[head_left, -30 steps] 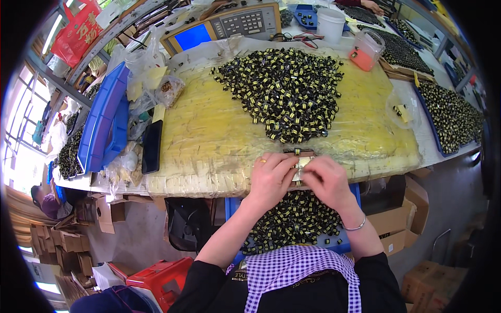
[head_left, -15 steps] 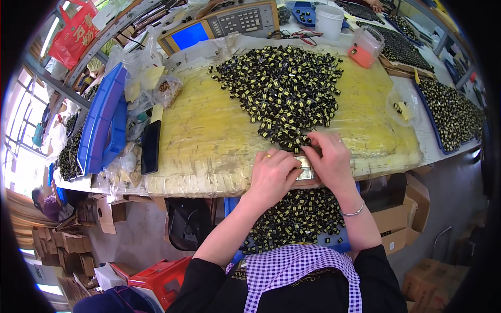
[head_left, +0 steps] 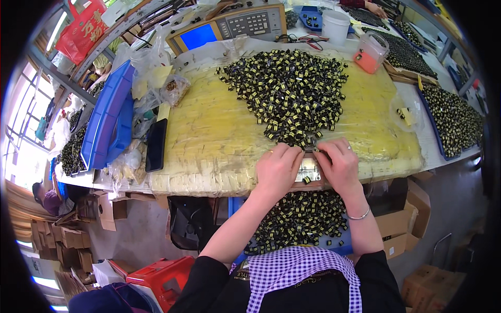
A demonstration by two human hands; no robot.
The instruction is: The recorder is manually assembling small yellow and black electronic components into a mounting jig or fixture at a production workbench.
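Your left hand [head_left: 278,168] and right hand [head_left: 339,164], fingers curled, pinch small parts at the near edge of the black-and-yellow component pile [head_left: 289,88] on the surface [head_left: 209,141].

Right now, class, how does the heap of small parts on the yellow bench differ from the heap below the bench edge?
The bench heap lies loose on the yellow mat, spread wide; the lower heap sits in a blue bin, partly hidden by both forearms. Both hold similar black-and-yellow parts.

Blue bins [head_left: 107,117] stacked left; black phone [head_left: 155,144] beside; white bucket [head_left: 335,25], orange-lidded container [head_left: 369,52] far edge.
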